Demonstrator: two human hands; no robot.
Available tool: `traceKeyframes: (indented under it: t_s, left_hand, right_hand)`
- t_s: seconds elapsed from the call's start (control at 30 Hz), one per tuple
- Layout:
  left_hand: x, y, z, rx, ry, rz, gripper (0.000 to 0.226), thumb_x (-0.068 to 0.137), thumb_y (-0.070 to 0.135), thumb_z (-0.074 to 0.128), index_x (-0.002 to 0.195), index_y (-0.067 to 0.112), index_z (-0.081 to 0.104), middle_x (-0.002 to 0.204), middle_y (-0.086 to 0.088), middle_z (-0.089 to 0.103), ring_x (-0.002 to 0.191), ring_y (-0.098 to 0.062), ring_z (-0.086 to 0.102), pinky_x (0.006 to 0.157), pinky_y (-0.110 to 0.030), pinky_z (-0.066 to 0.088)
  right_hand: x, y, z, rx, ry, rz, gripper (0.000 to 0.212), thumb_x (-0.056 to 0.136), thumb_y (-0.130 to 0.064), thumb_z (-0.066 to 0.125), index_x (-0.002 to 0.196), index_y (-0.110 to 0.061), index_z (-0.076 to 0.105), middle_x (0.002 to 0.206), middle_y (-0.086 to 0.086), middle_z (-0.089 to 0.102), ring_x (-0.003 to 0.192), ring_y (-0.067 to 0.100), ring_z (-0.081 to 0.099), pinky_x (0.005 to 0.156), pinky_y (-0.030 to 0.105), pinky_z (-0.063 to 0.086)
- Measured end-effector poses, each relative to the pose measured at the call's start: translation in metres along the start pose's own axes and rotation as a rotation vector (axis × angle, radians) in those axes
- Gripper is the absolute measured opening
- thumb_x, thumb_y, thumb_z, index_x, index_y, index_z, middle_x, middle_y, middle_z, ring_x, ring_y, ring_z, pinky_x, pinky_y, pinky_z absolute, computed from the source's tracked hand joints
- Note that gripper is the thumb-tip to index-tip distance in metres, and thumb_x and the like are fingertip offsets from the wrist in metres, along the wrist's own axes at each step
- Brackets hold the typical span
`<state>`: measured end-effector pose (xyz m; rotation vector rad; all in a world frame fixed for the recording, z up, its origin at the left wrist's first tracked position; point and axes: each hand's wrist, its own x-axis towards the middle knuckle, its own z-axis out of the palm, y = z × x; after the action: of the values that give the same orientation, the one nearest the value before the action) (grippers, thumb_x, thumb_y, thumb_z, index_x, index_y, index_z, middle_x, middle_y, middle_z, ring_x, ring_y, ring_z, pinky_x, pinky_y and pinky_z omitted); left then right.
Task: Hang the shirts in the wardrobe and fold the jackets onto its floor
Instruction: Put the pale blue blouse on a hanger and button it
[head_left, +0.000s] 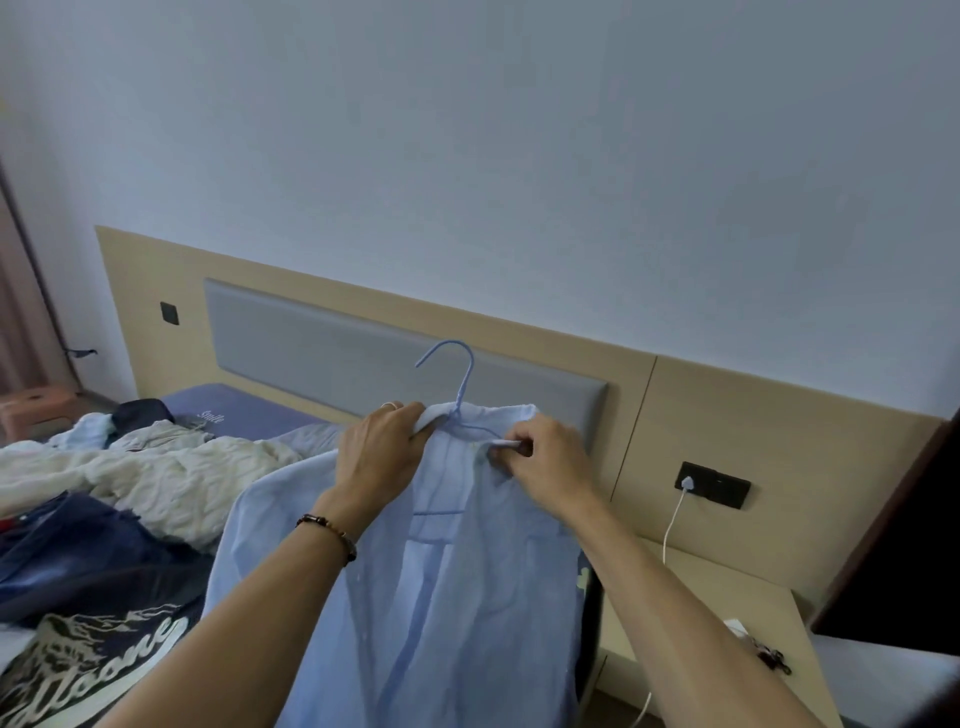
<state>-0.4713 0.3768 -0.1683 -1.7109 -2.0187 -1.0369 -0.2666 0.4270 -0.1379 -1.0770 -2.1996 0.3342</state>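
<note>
A light blue shirt hangs in front of me on a blue wire hanger, whose hook sticks up above the collar. My left hand grips the left side of the collar. My right hand pinches the right side of the collar at the neck opening. The hanger's lower bars show through the thin cloth. More clothes lie on the bed at the left: a cream knit, a dark blue denim piece and a dark garment with white lettering.
The bed's wooden headboard with a grey pad runs behind the shirt. A bedside table stands at the right with keys on it, and a white cable plugs into a wall socket. A dark panel edge shows at far right.
</note>
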Motion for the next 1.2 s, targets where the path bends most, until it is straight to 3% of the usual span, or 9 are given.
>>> traceKeyframes:
  t_s: [0.13, 0.27, 0.5, 0.57, 0.63, 0.77, 0.87, 1.03, 1.2]
  left_hand:
    - [0.000, 0.002, -0.008, -0.107, 0.005, 0.114, 0.054, 0.092, 0.058, 0.033, 0.071, 0.012, 0.052, 0.062, 0.001, 0.047, 0.056, -0.022, 0.046, 0.048, -0.033, 0.034]
    - [0.001, 0.002, -0.009, -0.202, -0.006, 0.167, 0.038, 0.093, 0.044, 0.044, 0.076, 0.014, 0.059, 0.065, 0.005, 0.045, 0.057, -0.018, 0.044, 0.048, -0.030, 0.030]
    - [-0.015, -0.009, -0.003, -0.152, 0.043, 0.170, 0.030, 0.093, 0.038, 0.050, 0.097, 0.017, 0.071, 0.088, -0.002, 0.056, 0.075, -0.021, 0.055, 0.055, -0.034, 0.044]
    - [-0.021, -0.018, 0.001, 0.000, 0.073, 0.084, 0.007, 0.088, 0.019, 0.066, 0.091, 0.013, 0.067, 0.084, -0.005, 0.057, 0.073, -0.026, 0.057, 0.051, -0.031, 0.039]
    - [-0.031, -0.029, 0.004, 0.068, -0.024, -0.113, 0.017, 0.091, 0.019, 0.063, 0.079, 0.011, 0.054, 0.073, -0.004, 0.056, 0.064, -0.029, 0.056, 0.049, -0.030, 0.031]
    - [-0.048, -0.031, 0.002, -0.319, -0.099, -0.432, 0.031, 0.088, 0.033, 0.068, 0.075, 0.011, 0.050, 0.063, -0.003, 0.058, 0.058, -0.023, 0.055, 0.051, -0.034, 0.037]
    - [-0.047, -0.013, -0.002, -0.581, 0.024, -0.563, 0.030, 0.081, 0.027, 0.078, 0.076, 0.006, 0.057, 0.062, -0.002, 0.057, 0.055, -0.016, 0.049, 0.051, -0.027, 0.037]
    - [-0.047, 0.000, 0.011, -1.028, -0.170, -0.741, 0.016, 0.093, 0.013, 0.064, 0.080, 0.007, 0.068, 0.067, -0.006, 0.065, 0.069, -0.023, 0.061, 0.066, -0.039, 0.054]
    - [-0.058, 0.004, 0.016, -0.926, -0.286, -0.828, 0.016, 0.094, 0.017, 0.065, 0.086, 0.003, 0.070, 0.070, -0.015, 0.067, 0.059, -0.022, 0.065, 0.055, -0.029, 0.056]
  right_hand:
    - [0.005, -0.008, -0.002, -0.236, -0.027, -0.118, 0.024, 0.092, -0.036, 0.064, 0.081, -0.016, 0.070, 0.111, 0.000, 0.055, 0.099, 0.020, 0.051, 0.082, 0.033, 0.040]
    - [0.004, -0.017, -0.002, -0.020, -0.216, -0.071, 0.036, 0.090, -0.033, 0.066, 0.058, -0.022, 0.053, 0.060, -0.009, 0.047, 0.059, 0.007, 0.045, 0.057, 0.025, 0.033]
    - [0.000, -0.022, 0.007, 0.303, -0.246, 0.027, 0.020, 0.084, -0.020, 0.076, 0.072, -0.004, 0.074, 0.051, -0.008, 0.051, 0.044, 0.000, 0.041, 0.046, 0.013, 0.029]
    - [0.002, -0.018, 0.011, 0.323, -0.195, 0.062, 0.025, 0.084, -0.023, 0.076, 0.061, -0.016, 0.071, 0.046, -0.012, 0.049, 0.043, 0.000, 0.041, 0.047, 0.015, 0.031]
    - [0.005, -0.011, 0.012, 0.337, -0.140, 0.128, 0.032, 0.083, -0.028, 0.078, 0.054, -0.019, 0.066, 0.043, -0.013, 0.044, 0.044, 0.000, 0.038, 0.047, 0.018, 0.031]
    - [0.007, -0.005, 0.015, 0.358, -0.084, 0.203, 0.060, 0.085, -0.031, 0.076, 0.044, -0.020, 0.033, 0.046, -0.010, 0.025, 0.044, 0.006, 0.024, 0.046, 0.024, 0.020]
    - [0.005, -0.005, 0.023, 0.387, -0.062, 0.238, 0.058, 0.085, -0.030, 0.076, 0.048, -0.021, 0.031, 0.047, -0.009, 0.024, 0.046, 0.009, 0.023, 0.048, 0.026, 0.021]
    - [0.003, -0.003, 0.027, 0.359, 0.017, 0.272, 0.057, 0.082, -0.018, 0.074, 0.046, -0.019, 0.030, 0.042, -0.009, 0.021, 0.043, 0.009, 0.022, 0.049, 0.027, 0.020]
    - [-0.003, -0.002, 0.027, 0.352, 0.010, 0.286, 0.050, 0.081, -0.011, 0.069, 0.051, -0.015, 0.030, 0.043, -0.009, 0.019, 0.043, 0.010, 0.021, 0.043, 0.020, 0.017]
